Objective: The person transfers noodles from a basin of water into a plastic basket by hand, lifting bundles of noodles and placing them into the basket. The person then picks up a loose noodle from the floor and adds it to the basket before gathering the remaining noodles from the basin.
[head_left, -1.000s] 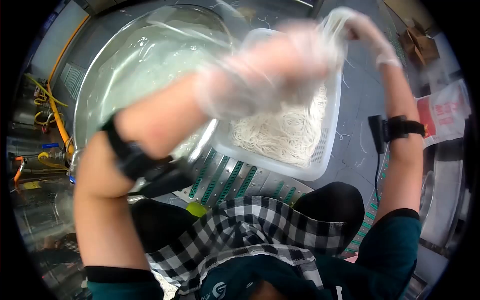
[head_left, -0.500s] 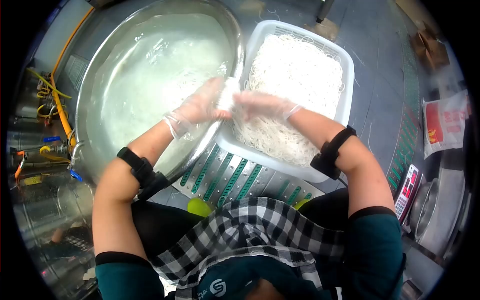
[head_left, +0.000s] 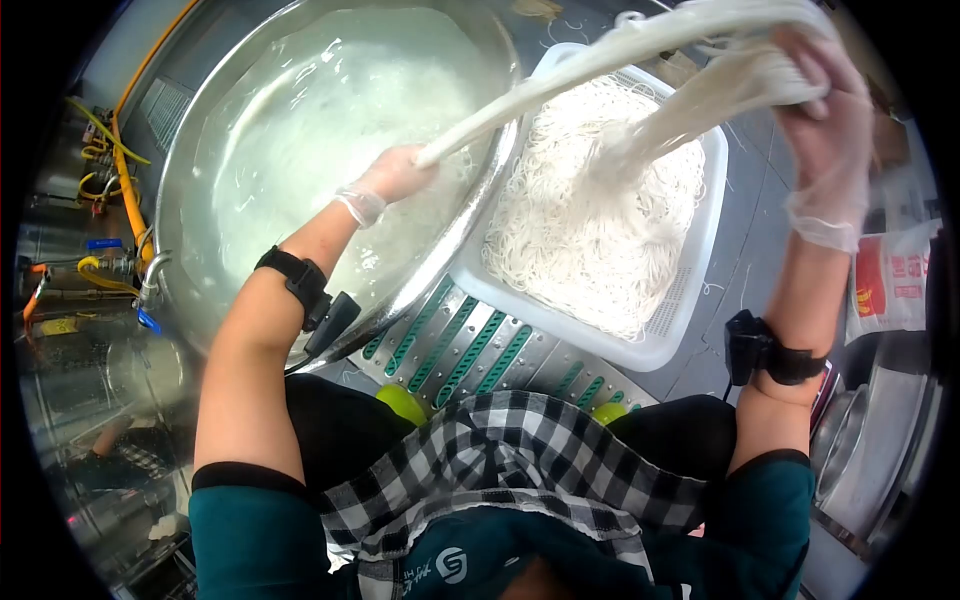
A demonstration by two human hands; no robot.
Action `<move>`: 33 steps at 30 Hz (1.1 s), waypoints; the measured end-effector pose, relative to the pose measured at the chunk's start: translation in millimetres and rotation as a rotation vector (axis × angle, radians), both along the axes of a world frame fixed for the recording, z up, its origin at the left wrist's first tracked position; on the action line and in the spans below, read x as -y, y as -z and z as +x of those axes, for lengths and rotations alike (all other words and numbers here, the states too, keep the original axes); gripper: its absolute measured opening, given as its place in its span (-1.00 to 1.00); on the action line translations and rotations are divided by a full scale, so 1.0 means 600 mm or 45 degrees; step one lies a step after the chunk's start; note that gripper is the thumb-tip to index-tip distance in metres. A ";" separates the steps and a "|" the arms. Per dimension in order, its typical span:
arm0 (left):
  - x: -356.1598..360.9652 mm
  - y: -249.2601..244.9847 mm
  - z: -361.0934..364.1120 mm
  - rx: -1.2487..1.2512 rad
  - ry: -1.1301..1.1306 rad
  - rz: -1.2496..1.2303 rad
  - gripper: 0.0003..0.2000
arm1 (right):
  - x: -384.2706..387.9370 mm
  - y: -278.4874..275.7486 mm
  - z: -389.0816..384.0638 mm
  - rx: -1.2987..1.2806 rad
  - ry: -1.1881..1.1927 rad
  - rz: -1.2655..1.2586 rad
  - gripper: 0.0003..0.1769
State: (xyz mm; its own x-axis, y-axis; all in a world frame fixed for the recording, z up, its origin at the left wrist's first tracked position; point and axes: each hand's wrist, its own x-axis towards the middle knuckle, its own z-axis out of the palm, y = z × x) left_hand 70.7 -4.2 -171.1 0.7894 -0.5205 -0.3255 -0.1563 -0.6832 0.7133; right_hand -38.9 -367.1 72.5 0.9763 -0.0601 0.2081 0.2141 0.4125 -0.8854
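White noodles stretch in a long bundle point(head_left: 580, 62) between my two gloved hands. My left hand point(head_left: 398, 172) is closed round one end, above the right part of a big round metal basin point(head_left: 420, 290) of cloudy water. Raised at the far right, my right hand point(head_left: 825, 105) has its fingers curled round the bundle where it folds over. From there loose strands hang down and left to the heap of noodles point(head_left: 590, 240) in a white plastic basket point(head_left: 640, 350). Clear plastic gloves cover both hands, and the right one is slightly blurred.
A metal grate point(head_left: 470, 345) with green slots lies in front of my knees. At left are yellow hoses and valves point(head_left: 100, 270). A printed white and red sack point(head_left: 895, 280) and metal bowls point(head_left: 840, 440) are on the right.
My hands were together between basin and basket; now they are far apart. The right hand has risen to the upper right, drawing the noodle bundle out long. The left stays over the basin.
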 end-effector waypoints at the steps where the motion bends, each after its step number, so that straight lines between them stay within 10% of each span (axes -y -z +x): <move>1: -0.017 0.017 -0.001 0.000 -0.001 0.000 -0.76 | 0.012 -0.001 -0.003 -0.021 0.042 -0.030 -0.91; 6: -0.034 0.054 -0.042 0.019 0.320 0.273 -0.67 | 0.045 0.025 -0.001 -0.209 0.267 -0.152 -0.92; 10: -0.010 -0.148 -0.010 -0.211 -0.193 -0.093 -0.74 | 0.059 0.061 -0.001 -0.325 0.207 -0.454 -0.88; 12: -0.004 -0.264 -0.012 0.128 -0.060 -0.599 -0.74 | 0.062 0.061 -0.003 -0.383 0.326 -0.534 -0.86; 19: 0.045 -0.513 -0.049 0.173 0.550 -0.687 -0.57 | 0.156 0.020 0.057 -0.264 0.430 -0.368 -0.79; 25: 0.214 -0.417 -0.110 -0.045 0.725 -0.276 -0.35 | 0.080 0.091 0.074 -0.276 0.399 -0.466 -0.66; 27: 0.218 -0.359 -0.116 0.000 0.704 -0.047 -0.35 | 0.051 0.119 0.081 -0.716 0.104 -1.998 -0.53; 29: 0.164 -0.289 -0.106 0.113 0.761 0.167 -0.35 | 0.093 0.237 0.123 -0.858 -0.032 -2.195 -0.57; 33: 0.068 -0.177 -0.111 0.254 0.653 0.246 -0.17 | -0.061 0.281 0.084 -0.626 -0.187 -1.243 -0.40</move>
